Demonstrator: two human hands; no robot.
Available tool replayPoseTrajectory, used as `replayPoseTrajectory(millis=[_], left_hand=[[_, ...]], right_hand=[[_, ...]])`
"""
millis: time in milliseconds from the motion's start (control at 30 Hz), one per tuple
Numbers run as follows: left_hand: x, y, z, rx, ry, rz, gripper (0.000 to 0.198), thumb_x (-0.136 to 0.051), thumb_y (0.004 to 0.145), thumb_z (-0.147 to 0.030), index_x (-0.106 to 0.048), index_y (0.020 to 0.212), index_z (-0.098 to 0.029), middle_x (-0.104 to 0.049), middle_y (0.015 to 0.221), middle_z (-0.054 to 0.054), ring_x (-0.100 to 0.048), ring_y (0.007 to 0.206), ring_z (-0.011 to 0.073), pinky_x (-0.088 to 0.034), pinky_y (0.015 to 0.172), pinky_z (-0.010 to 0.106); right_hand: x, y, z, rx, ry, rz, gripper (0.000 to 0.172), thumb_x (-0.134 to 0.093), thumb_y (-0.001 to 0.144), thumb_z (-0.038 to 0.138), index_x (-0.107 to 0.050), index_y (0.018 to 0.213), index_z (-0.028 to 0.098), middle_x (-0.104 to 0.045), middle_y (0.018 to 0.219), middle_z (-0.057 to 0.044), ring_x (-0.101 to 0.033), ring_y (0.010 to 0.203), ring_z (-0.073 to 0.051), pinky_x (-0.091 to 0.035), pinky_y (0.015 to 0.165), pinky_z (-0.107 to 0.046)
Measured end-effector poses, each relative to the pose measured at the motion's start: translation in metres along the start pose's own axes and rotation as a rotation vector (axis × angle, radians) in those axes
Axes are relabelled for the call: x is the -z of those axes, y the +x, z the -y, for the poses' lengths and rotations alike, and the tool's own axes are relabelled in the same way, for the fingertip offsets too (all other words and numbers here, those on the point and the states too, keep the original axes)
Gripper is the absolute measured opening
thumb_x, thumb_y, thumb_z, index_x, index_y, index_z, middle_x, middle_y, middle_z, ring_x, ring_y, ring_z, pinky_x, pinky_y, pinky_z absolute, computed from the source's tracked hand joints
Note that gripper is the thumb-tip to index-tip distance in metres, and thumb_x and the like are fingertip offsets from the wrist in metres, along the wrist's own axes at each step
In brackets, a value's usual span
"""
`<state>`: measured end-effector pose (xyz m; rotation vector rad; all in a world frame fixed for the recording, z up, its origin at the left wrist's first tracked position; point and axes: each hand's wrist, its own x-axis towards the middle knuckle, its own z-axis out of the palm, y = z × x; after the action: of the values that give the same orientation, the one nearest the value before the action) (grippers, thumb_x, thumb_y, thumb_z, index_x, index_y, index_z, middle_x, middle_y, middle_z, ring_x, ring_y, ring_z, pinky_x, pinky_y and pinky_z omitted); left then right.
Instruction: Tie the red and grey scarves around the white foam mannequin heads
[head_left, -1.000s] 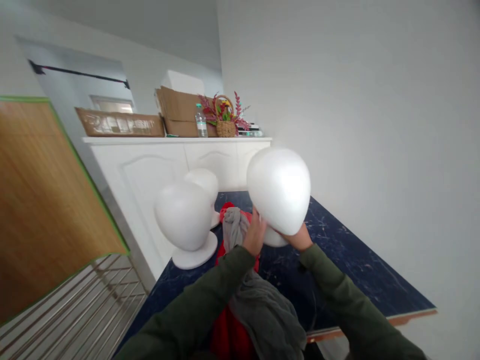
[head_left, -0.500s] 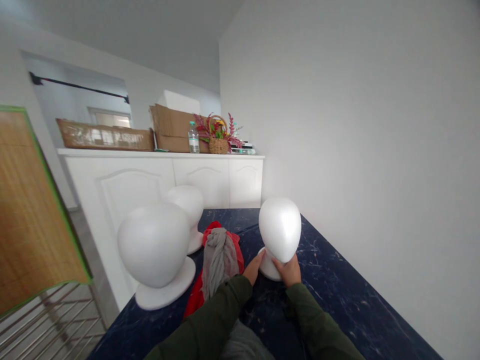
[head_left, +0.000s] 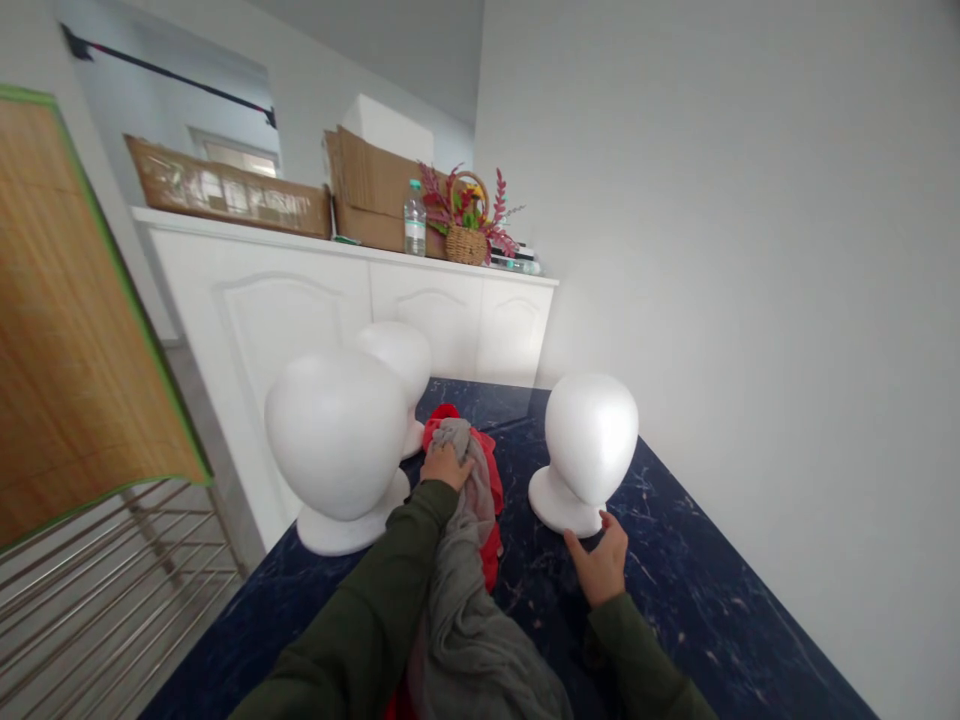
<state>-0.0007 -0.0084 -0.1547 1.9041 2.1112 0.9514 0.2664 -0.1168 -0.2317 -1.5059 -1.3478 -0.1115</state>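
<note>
My left hand (head_left: 448, 466) is on the bunched far end of a grey scarf (head_left: 469, 590), its fingers curled into the cloth. Red cloth (head_left: 491, 470) lies under and beside the scarf. At the rim of the white mannequin head (head_left: 591, 435) on the right is my right hand (head_left: 604, 560), thumb and fingers apart; whether it touches the base I cannot tell. This head stands upright on its round base. On the left a large white mannequin head (head_left: 334, 430) stands, with another white mannequin head (head_left: 401, 355) partly hidden behind it.
The dark blue marbled table (head_left: 705, 590) runs along a white wall. Behind it stands a white cabinet (head_left: 292, 300) bearing cardboard boxes (head_left: 375, 190), a plastic bottle (head_left: 415, 218) and a flower basket (head_left: 465, 243). A metal rack (head_left: 150, 560) with a bamboo mat (head_left: 82, 330) is at the left.
My left hand has left the right-hand mannequin head and moved left onto the grey scarf. My right hand has loosened from the head's neck and dropped to its base. The view has tilted down.
</note>
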Motion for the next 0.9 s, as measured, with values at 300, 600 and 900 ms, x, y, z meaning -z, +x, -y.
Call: replayPoseTrajectory(millis=[300, 600, 900], left_hand=[[-0.015, 0.024, 0.014, 0.141, -0.474, -0.105, 0.017, -0.045, 0.072, -0.028, -0.048, 0.059, -0.018, -0.060, 0.081, 0.012, -0.054, 0.092, 0.0282, -0.038, 0.082, 0.042], [0.013, 0.026, -0.016, 0.095, -1.021, -0.169, 0.023, -0.035, 0.077, -0.032, -0.052, 0.074, -0.017, -0.059, 0.079, 0.005, -0.055, 0.080, 0.0164, -0.043, 0.074, 0.029], [0.061, 0.000, -0.034, -0.380, -1.007, 0.263, 0.020, -0.057, 0.067, -0.030, -0.065, 0.075, -0.014, -0.066, 0.079, 0.006, -0.059, 0.081, 0.0187, -0.043, 0.079, 0.031]], right_hand=[[0.030, -0.026, 0.042, 0.035, 0.138, 0.471, 0.020, -0.045, 0.080, 0.035, -0.051, 0.074, 0.018, -0.051, 0.072, -0.003, -0.048, 0.065, -0.016, -0.039, 0.060, -0.030], [-0.035, 0.033, 0.121, -0.458, 0.670, 0.826, 0.051, -0.048, 0.069, 0.059, -0.052, 0.102, 0.021, -0.057, 0.105, -0.009, -0.053, 0.096, -0.022, -0.039, 0.081, -0.038], [-0.068, 0.073, 0.174, -0.451, 1.121, 0.783, 0.029, -0.061, 0.059, 0.034, -0.058, 0.083, 0.018, -0.063, 0.077, -0.004, -0.058, 0.084, -0.022, -0.045, 0.076, -0.035]])
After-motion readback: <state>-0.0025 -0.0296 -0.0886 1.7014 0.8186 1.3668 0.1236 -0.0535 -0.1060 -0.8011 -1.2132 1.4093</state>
